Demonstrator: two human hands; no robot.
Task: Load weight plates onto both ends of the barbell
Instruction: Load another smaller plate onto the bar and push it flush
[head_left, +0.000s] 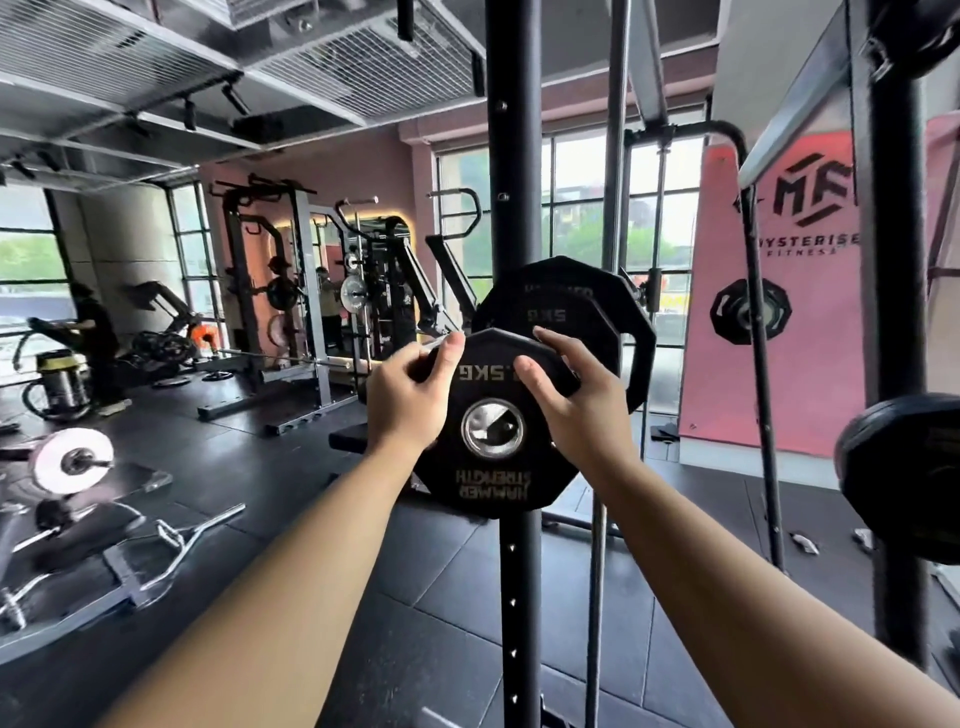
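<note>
A small plate (493, 423) is held upright in front of a black post (508, 156), each grip clenched on its upper rim: left hand (408, 395), right hand (563, 392). 2 larger plates (582, 306) sit just behind it.

Black weight plate (493, 423) with gold lettering, silver hub; pink banner (779, 332) far right, black logo.

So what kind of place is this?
Most likely a gym. Both hands hold a small black twelve-sided weight plate in front of a black steel rack post, with a grey squat rack and a pink fitness banner behind.
</note>
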